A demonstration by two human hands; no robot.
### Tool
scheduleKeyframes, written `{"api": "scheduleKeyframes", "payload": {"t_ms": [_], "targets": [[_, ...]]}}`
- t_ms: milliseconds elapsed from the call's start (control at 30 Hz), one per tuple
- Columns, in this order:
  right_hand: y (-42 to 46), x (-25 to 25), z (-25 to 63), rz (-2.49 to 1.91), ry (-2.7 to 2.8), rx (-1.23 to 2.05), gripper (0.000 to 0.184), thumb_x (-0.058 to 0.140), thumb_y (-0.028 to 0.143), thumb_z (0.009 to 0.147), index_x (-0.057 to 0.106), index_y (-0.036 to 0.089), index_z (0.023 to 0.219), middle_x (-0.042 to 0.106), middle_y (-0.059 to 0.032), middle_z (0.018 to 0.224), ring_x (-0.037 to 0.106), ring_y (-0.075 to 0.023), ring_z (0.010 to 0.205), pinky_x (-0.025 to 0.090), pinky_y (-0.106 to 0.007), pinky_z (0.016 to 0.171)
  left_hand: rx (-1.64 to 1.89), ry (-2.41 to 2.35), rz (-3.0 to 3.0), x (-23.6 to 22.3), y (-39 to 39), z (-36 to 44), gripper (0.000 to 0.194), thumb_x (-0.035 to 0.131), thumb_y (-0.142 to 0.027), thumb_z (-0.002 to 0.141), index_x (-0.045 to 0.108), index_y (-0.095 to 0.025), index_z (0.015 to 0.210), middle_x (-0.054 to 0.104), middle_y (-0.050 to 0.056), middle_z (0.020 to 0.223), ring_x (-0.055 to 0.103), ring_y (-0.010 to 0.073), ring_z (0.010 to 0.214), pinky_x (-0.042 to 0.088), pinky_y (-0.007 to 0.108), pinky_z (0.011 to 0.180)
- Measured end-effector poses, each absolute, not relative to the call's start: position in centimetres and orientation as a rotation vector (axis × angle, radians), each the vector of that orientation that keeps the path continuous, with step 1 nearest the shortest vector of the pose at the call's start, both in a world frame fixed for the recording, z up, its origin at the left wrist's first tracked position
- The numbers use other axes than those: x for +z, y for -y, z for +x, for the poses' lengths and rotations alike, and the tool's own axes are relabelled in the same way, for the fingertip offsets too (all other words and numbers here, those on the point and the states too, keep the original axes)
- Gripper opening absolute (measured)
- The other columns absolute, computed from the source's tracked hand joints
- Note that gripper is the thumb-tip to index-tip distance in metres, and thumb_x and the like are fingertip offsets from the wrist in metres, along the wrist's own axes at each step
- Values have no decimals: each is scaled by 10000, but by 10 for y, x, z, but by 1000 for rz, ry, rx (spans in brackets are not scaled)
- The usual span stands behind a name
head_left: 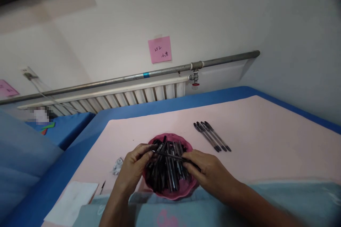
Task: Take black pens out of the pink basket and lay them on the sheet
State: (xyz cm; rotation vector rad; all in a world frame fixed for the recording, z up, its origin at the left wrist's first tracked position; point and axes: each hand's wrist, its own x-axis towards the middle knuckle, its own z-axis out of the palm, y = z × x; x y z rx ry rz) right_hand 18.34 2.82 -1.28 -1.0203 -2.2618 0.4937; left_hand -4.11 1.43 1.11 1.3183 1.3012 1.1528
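Observation:
Above a pink scalloped bowl full of dark and clear pen parts, both of my hands hold one slim black pen crosswise. My left hand pinches its left end between thumb and forefinger, where a small shiny tip shows. Around the right end, the fingers of my right hand are closed. Whether the pen is whole or only a part of one, I cannot tell. To the upper right of the bowl, several black-capped pens lie side by side in a slanted row.
Left of the bowl lies a crumpled silvery wrapper. Nearer the table's left edge are a white paper sheet and a thin dark refill-like piece. A pink sheet covers the blue table. Behind stand a radiator and a pipe.

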Motion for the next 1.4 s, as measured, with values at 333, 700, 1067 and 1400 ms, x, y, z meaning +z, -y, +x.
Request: {"api": "scheduleKeyframes", "payload": {"t_ms": [333,700,1067,1400], "targets": [[-24,-18,182,-985,2327,406,215,384,202,872,581,169,951,619,-65,808,569,-161,733,442,-278,663,1188,-1199,1105,6,-18,-40,215,655,-198,653,607,-173,862,672,15,797,593,131,764,441,259,725],[-19,-9,178,-1019,2192,743,186,400,229,876,568,192,945,616,-20,798,564,-137,712,424,-253,641,1311,-1145,811,10,-17,-28,230,673,-282,666,580,-154,832,646,9,729,596,112,637,473,229,597],[-20,-13,178,-1012,2202,685,186,401,217,871,564,190,957,628,-29,806,575,-142,713,431,-252,640,1251,-1152,798,10,-15,-26,194,685,-232,647,588,-144,790,612,-9,665,565,86,591,459,195,568],[-20,-15,179,-1001,2223,632,189,401,218,869,559,188,968,631,-41,829,581,-149,730,439,-261,648,1235,-1134,811,8,-15,-28,233,705,-240,620,614,-149,814,621,2,722,560,90,625,443,195,582]]}}
